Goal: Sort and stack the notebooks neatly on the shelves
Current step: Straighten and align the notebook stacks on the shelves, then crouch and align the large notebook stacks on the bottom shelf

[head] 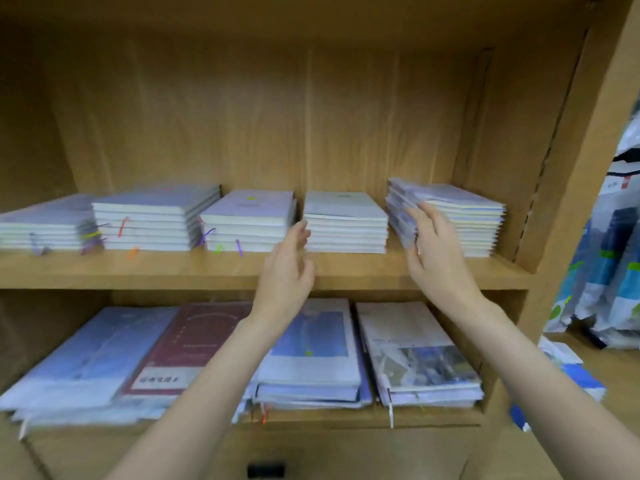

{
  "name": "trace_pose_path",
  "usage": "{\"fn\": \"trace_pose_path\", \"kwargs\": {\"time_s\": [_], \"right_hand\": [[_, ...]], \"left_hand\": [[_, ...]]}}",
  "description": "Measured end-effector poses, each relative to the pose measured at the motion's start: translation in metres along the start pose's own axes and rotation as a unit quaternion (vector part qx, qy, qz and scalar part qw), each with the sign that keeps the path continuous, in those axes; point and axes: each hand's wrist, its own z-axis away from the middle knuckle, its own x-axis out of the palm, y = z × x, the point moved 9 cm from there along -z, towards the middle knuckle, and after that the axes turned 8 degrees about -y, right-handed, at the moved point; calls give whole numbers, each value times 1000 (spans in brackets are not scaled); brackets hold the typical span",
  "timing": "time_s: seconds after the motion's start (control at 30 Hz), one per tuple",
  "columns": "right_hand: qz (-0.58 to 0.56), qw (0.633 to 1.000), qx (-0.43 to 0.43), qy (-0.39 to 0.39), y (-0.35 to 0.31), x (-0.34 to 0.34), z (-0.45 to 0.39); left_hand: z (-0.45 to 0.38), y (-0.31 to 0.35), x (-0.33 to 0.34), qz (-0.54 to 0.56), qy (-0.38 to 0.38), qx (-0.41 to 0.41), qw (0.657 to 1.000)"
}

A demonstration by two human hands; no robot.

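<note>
Wooden shelving fills my view, with an upper shelf carrying five short piles of notebooks and a lower shelf holding larger, flatter ones, among them a maroon notebook. Both my hands are up at the top row. My left hand is open, fingers relaxed and reaching toward the left edge of the white pile, fingertips at or just short of it; the blur keeps me from telling which. My right hand is spread flat against the left face of the rightmost pile, holding nothing. I judge I am set like this to square the piles from their sides, since the rightmost one is fanned, its upper books skewed leftward, while its neighbours sit fairly true. The notebooks look thin, pale-covered and lilac-tinted, some trailing coloured ribbon markers. Bagged goods stand off to the right.
</note>
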Motion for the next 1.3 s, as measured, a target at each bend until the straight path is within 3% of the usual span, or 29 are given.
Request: {"fn": "trace_pose_path", "kwargs": {"time_s": [0.17, 0.3, 0.47, 0.67, 0.77, 0.97, 1.07, 1.13, 1.23, 1.3], "right_hand": [[-76, 993, -93, -4, -128, 62, 17], [-108, 977, -148, -104, -220, 145, 41], [-108, 956, -157, -224, -296, 246, 60], [-97, 893, -157, -412, -370, 374, 86], [-55, 880, -164, -443, -396, 420, 85], [-34, 899, -151, -410, -406, 456, 72], [-11, 903, -160, -398, -390, 444, 70], [-1, 903, -136, -408, -362, 431, 65], [36, 891, -134, -432, -329, 425, 77], [59, 906, -163, -387, -326, 424, 86]], "left_hand": [[73, -77, -110, -105, 72, -43, 991], [134, -163, -176, -125, 55, -169, 976], [197, -259, -240, -151, 50, -270, 950], [257, -348, -279, -142, 53, -322, 934], [274, -381, -281, -112, 34, -348, 930], [279, -411, -252, -73, 0, -318, 945], [278, -401, -250, -124, 84, -294, 944], [272, -383, -245, -225, 121, -236, 938], [248, -374, -206, -368, 20, -157, 916], [234, -377, -183, -407, -43, -132, 903]]}}
